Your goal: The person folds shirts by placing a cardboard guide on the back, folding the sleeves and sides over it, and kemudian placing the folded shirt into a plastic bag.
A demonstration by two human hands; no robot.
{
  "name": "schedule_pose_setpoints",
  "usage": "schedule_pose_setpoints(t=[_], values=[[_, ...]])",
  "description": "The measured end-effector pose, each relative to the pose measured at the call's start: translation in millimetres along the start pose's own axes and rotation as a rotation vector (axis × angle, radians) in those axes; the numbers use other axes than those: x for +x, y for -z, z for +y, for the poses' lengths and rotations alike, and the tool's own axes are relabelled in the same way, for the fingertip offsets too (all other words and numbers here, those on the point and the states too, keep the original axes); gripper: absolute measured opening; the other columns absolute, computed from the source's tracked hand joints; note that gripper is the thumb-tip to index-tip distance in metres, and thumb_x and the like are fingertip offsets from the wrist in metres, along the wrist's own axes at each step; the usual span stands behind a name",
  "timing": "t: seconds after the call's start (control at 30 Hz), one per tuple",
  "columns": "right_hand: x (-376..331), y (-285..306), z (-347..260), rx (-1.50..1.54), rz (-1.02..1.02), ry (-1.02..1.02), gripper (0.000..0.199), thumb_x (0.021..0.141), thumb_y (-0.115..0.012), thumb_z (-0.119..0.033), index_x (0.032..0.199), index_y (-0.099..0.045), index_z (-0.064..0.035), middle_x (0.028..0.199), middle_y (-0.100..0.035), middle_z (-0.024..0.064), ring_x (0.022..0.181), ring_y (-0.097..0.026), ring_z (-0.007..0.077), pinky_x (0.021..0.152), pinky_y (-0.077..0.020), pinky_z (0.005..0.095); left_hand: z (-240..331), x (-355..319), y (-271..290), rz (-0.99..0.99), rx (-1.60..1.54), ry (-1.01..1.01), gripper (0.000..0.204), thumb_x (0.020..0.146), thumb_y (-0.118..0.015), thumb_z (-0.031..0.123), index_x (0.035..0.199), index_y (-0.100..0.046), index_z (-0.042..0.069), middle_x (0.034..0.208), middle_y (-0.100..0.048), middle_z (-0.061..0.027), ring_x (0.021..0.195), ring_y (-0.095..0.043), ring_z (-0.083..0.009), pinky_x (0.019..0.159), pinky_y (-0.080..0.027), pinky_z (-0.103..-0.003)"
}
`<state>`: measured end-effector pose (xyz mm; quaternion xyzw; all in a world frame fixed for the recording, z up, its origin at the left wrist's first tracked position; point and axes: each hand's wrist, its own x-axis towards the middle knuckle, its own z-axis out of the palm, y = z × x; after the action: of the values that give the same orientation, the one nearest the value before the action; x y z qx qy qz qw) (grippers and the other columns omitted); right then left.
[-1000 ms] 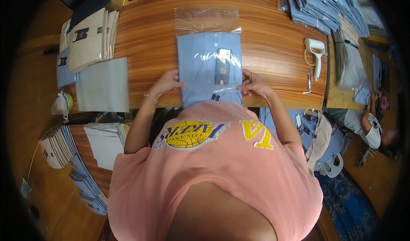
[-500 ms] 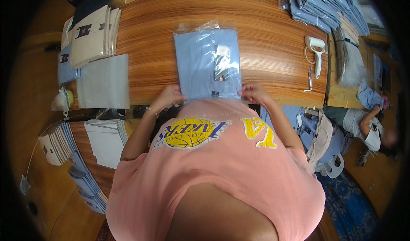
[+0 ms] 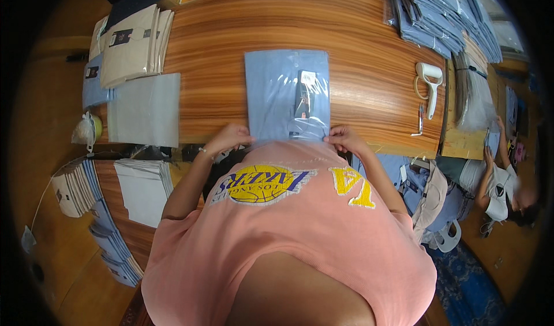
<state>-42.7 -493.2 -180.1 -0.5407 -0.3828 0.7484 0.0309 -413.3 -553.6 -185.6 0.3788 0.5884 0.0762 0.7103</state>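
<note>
Closed at the fingertips, the left hand (image 3: 236, 139) and right hand (image 3: 341, 138) are pinching the near corners of a clear bag (image 3: 316, 128) around a folded blue garment (image 3: 272, 95) on the wood-grain desk (image 3: 369, 60), in what looks like a bag-straightening step, the next move likely calling for an even hold. A white roller (image 3: 430, 75) is resting at right, packed beige garments (image 3: 131, 51) are lying at left, and a co-worker (image 3: 497, 184) is working beyond.
</note>
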Motion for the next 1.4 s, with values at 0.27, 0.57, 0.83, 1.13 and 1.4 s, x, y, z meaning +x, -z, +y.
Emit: schedule_pose_setpoints(t=[0.27, 0.57, 0.83, 1.13, 1.4], values=[[38.1, 0.9, -17.5, 0.009, 0.191, 0.207, 0.02, 0.08, -0.066, -0.015, 0.094, -0.065, -0.0005, 0.08, -0.062, 0.0042, 0.063, -0.055, 0.0088, 0.053, -0.0423, 0.0201, 36.0, 28.8, 14.0, 0.153, -0.011, -0.242, 0.03, 0.085, -0.061, 0.016, 0.111, -0.053, 0.002, 0.074, -0.06, -0.0005, 0.058, -0.051, -0.0069, 0.049, -0.04, -0.021], [81.5, 6.2, -81.0, 0.308, 0.048, 0.37, 0.038, 0.085, -0.056, -0.002, 0.118, -0.039, 0.0047, 0.096, -0.06, 0.0178, 0.08, -0.065, 0.0222, 0.07, -0.057, 0.0299, 75.1, 53.4, -14.9, 0.478, 1.136, -0.706, 0.07, 0.078, -0.065, 0.029, 0.138, -0.033, 0.014, 0.149, -0.01, -0.0174, 0.138, -0.009, -0.0331, 0.107, -0.013, -0.056], [58.5, -42.6, -90.7, 0.54, 0.013, 0.292, 0.039, 0.083, -0.05, 0.006, 0.12, -0.038, 0.001, 0.095, -0.059, 0.0143, 0.073, -0.063, 0.0205, 0.061, -0.056, 0.0278, 122.7, 63.6, -41.8, 0.753, 1.17, -0.744, 0.075, 0.07, -0.068, 0.018, 0.138, -0.035, 0.015, 0.148, -0.016, -0.0178, 0.137, -0.016, -0.0333, 0.106, -0.017, -0.058], [22.6, -65.3, -113.1, 0.381, 0.346, 0.44, 0.051, 0.091, -0.051, -0.025, 0.132, -0.031, -0.0036, 0.114, -0.048, 0.0095, 0.104, -0.05, 0.0195, 0.08, -0.0443, 0.0324, 154.8, 87.9, -39.2, 0.801, -0.666, -0.739, 0.043, 0.088, -0.059, 0.026, 0.116, -0.05, -0.005, 0.113, -0.057, -0.0172, 0.102, -0.055, -0.0275, 0.091, -0.042, -0.038], [77.7, -3.7, -111.0, 0.501, 0.227, 0.47, 0.051, 0.089, -0.056, -0.016, 0.131, -0.032, -0.0012, 0.109, -0.055, 0.015, 0.083, -0.061, 0.021, 0.068, -0.0563, 0.0325, 117.8, 110.2, -76.1, 0.008, -1.304, -0.458, 0.038, 0.091, -0.048, 0.013, 0.125, -0.041, -0.003, 0.121, -0.051, -0.0181, 0.109, -0.051, -0.0274, 0.099, -0.04, -0.038]])
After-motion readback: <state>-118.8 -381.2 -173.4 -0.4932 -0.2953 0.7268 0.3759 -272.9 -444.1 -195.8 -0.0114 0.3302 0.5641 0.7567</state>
